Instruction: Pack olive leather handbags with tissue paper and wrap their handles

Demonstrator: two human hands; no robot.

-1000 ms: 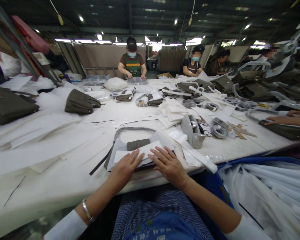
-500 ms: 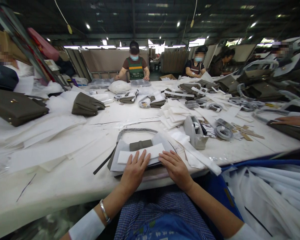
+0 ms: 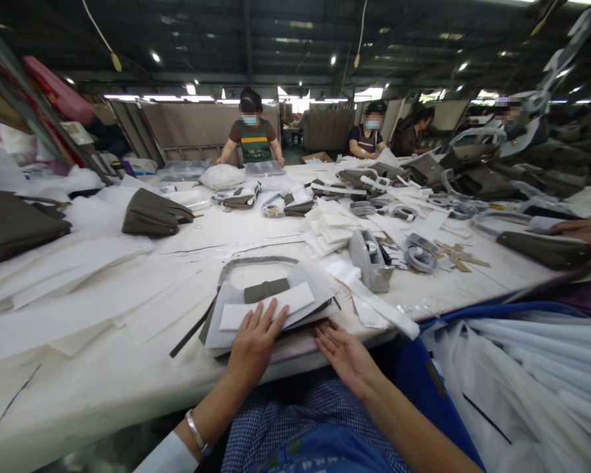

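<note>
On a white table [image 3: 103,364], a bag [image 3: 267,290] is laid flat near the edge; its white strip [image 3: 297,298] is seemingly steadied by the spread left hand [image 3: 256,340], while the right hand [image 3: 347,356], fingers extended, is held beside it.

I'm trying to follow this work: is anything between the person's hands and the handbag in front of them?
Yes: under the left hand, a white foam strip and a pale sheet lie on the handbag. Nothing visible blocks the right hand, by the handbag's near edge.
</note>
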